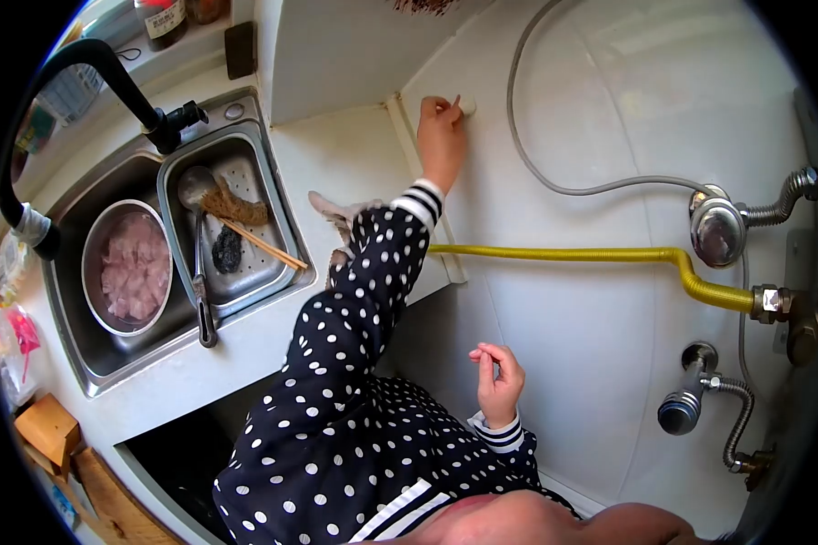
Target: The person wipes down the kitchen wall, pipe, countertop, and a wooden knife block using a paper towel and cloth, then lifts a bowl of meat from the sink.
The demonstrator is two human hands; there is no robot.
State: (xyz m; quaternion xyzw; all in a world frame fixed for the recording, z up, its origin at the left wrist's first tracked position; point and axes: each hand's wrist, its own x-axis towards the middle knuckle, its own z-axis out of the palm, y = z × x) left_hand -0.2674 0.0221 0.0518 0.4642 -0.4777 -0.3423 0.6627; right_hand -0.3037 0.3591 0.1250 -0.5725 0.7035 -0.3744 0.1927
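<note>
Reaching past the far right corner of the counter (327, 150), the left hand (441, 141) had its fingers drawn narrow at a small white object (469, 104) against the wall (591, 109) (whether it gripped this, could not tell). Right hand (498, 386): loosely half-curled, thumb beside fingers, well apart from the left. Crumpled greyish cloth (344, 214) lay near the counter's right edge, partly behind the spotted sleeve (382, 259). Yellow hose (573, 253) ran along the wall. Toward the counter's left edge, a sink (109, 356) held a bowl (93, 282) of pink pieces; just beside it, a perforated tray (245, 163) carried ladle (199, 262) and chopsticks (268, 246).
</note>
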